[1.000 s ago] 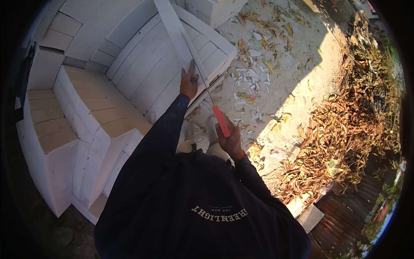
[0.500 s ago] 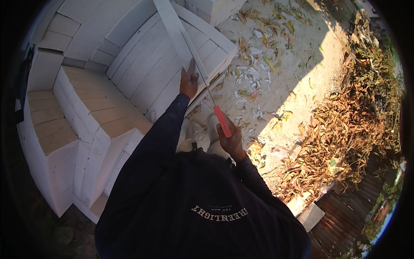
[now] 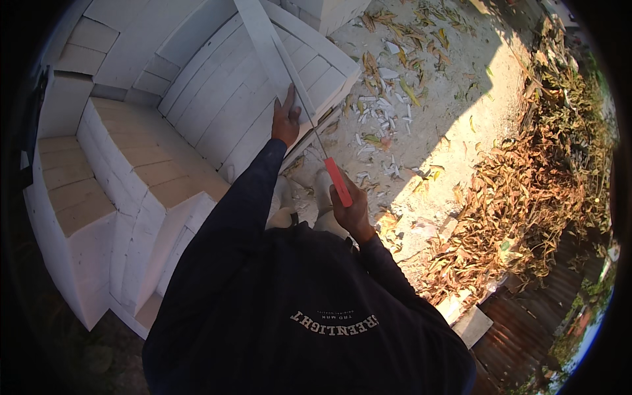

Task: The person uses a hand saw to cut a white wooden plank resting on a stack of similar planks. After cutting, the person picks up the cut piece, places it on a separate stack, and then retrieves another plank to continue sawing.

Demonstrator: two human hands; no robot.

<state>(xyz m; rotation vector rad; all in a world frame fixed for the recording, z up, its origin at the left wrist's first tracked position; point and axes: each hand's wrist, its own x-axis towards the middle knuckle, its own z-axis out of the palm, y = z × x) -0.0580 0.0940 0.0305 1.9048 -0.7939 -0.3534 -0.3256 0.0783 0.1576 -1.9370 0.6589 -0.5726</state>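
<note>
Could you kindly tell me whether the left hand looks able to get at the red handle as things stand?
Probably yes, at its upper end: the red handle is uncovered there and fairly near the left hand, though the right hand holds its lower part.

Black shirt (image 3: 283,283), arched pale lettering (image 3: 334,326) across front, long navy sleeves (image 3: 249,187)

Blocks (image 3: 158,172) bar left; free air right of red handle (image 3: 338,182), depth unclear.
</note>
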